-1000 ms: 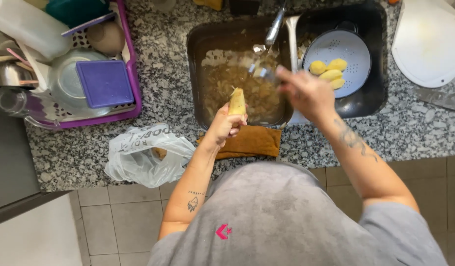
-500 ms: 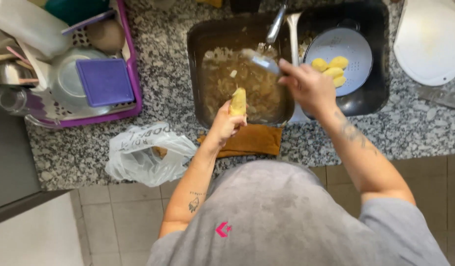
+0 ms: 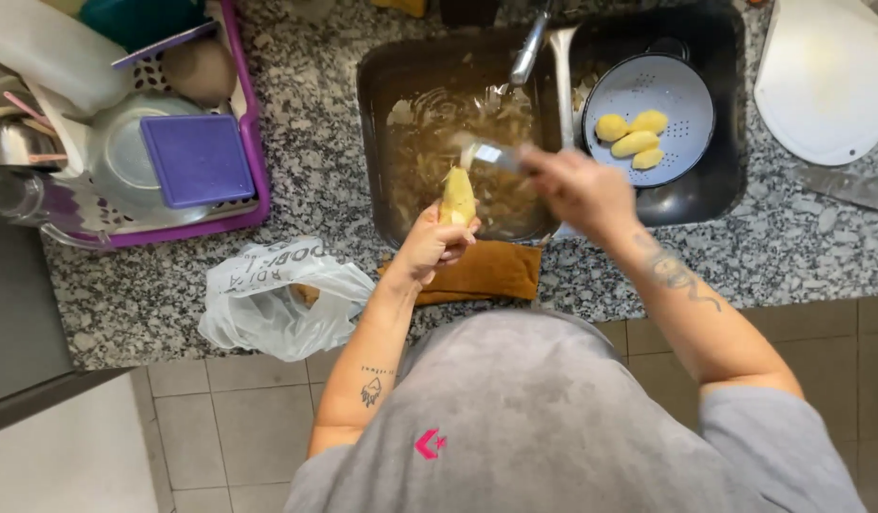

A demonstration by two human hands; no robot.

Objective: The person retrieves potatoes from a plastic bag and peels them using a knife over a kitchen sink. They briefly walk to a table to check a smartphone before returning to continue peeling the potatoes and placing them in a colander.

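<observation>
Over the dark rectangular sink basin (image 3: 382, 114), the left hand (image 3: 429, 249) is gripping a pale yellow, partly peeled potato (image 3: 457, 198), fingers curled around its lower end so that it is standing almost upright above the near rim of the basin. The right hand (image 3: 577, 187) is closed around the handle of a small metal-bladed peeler or knife (image 3: 486, 153); motion blur is hiding which of the two it is. Compared with half a second ago, that hand is sitting lower and nearer the potato, and the blade, which was up near the curved metal tap (image 3: 530, 46) at the far side of the basin, is now lying just above the potato's top end. This is reading as the start of another peeling stroke rather than a pause. The basin below is holding brownish water and what look like peelings. In the basin's right-hand part, a white perforated colander (image 3: 681, 104) is holding three peeled yellow potatoes (image 3: 634, 139), unchanged in number since a second ago. On the speckled granite worktop (image 3: 306, 190), a mustard-brown folded cloth (image 3: 496, 268) is lying just in front of the basin, with a crumpled white plastic bag (image 3: 268, 296) to its left.
</observation>
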